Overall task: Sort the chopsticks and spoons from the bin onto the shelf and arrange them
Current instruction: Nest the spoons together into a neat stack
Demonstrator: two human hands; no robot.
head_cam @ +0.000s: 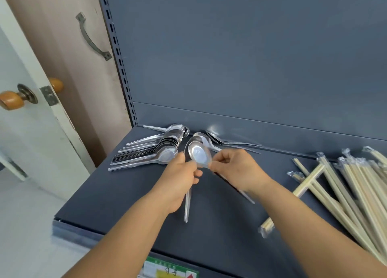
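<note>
Over by the door (pixel 31 131), with its two amber knobs (pixel 11 99), the dark grey shelf (pixel 117 194) carries everything. Nearest the door lies a nested stack of spoons (pixel 150 152), too many and too tightly packed to count, handles pointing toward the door. Right of that stack, the left hand (pixel 180 177) grips a few spoons by their necks, bowls up, one handle hanging below the palm. The top spoon (pixel 199 154) faces us, and the right hand (pixel 236 167) pinches its bowl's edge with curled fingers. Behind the hands two loose spoons (pixel 228 141) rest against the shelf's back panel. Farthest from the door lies a heap of wrapped chopsticks (pixel 343 192), well over ten pairs, overlapping.
</note>
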